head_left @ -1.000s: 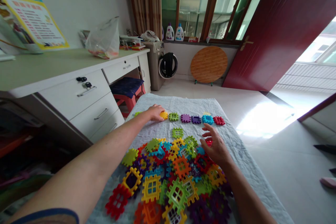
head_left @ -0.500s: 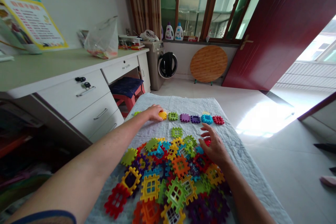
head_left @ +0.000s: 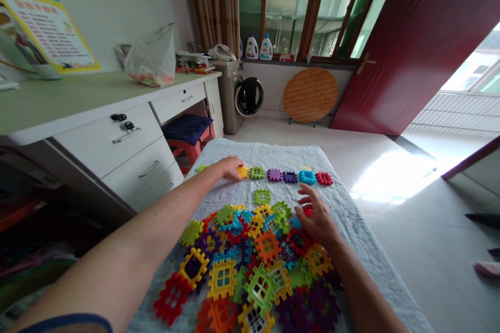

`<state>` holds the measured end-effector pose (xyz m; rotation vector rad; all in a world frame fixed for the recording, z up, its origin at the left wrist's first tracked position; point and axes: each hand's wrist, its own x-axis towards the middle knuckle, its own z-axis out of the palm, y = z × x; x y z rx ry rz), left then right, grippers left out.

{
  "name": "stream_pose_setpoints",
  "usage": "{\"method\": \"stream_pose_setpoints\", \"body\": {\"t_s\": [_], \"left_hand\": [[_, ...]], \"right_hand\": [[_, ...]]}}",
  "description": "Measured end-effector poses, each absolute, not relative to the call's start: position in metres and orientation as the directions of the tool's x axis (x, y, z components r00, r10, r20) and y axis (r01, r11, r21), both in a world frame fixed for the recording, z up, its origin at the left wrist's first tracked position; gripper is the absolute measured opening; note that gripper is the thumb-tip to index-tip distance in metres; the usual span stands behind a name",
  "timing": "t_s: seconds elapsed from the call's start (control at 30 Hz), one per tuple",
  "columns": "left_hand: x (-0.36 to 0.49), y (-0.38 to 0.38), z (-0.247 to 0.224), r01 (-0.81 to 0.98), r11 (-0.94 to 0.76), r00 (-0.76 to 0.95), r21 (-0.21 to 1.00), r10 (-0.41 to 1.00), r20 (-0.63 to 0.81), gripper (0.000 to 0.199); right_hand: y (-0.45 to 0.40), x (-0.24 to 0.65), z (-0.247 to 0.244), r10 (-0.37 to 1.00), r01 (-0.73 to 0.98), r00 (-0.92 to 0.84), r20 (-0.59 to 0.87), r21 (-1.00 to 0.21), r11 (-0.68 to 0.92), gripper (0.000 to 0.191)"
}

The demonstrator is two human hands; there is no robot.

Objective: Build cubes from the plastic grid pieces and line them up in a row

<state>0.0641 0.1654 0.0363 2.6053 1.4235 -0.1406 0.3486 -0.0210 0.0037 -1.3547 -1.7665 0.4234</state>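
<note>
My left hand point(head_left: 230, 168) is at the left part of a row of plastic interlocking blocks, its fingers closed on a yellow block point(head_left: 244, 172) that they partly cover. To the right in that row lie a green window block point(head_left: 257, 173), a light purple block point(head_left: 274, 175), a dark purple one point(head_left: 290, 177), a blue one point(head_left: 307, 177) and a red one point(head_left: 324, 179). My right hand point(head_left: 318, 216) hovers with fingers apart at the right edge of the pile, a red piece point(head_left: 308, 212) partly hidden beside its palm. A single green block point(head_left: 262, 196) lies between row and pile.
A heap of multicoloured blocks, an orange one point(head_left: 267, 247) among them, spreads over the near part of the cloth-covered table point(head_left: 363, 276). Left stands a desk point(head_left: 97, 96) with drawers; a stool point(head_left: 189, 130) is beside it. A washing machine point(head_left: 230, 96) stands beyond.
</note>
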Motion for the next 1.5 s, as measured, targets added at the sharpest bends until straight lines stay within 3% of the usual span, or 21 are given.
{"method": "stream_pose_setpoints", "body": {"t_s": [0.33,0.57,0.93,1.5], "left_hand": [[0.064,0.166,0.033,0.856,-0.502,0.518,0.128,0.834,-0.192,0.047],[0.035,0.175,0.034,0.883,-0.456,0.469,0.113,0.857,-0.213,0.092],[0.011,0.169,0.028,0.897,-0.440,0.437,0.036,0.875,-0.207,0.052],[0.012,0.166,0.035,0.906,-0.413,0.422,0.090,0.874,-0.239,0.054]], "right_hand": [[-0.021,0.349,0.002,0.912,0.623,-0.054,0.407,-0.700,0.349,0.052],[-0.020,0.349,0.001,0.909,0.628,-0.047,0.415,-0.695,0.350,0.052],[-0.019,0.349,0.002,0.901,0.633,-0.056,0.430,-0.683,0.365,0.052],[-0.019,0.349,0.002,0.907,0.635,-0.051,0.418,-0.687,0.353,0.052]]}}
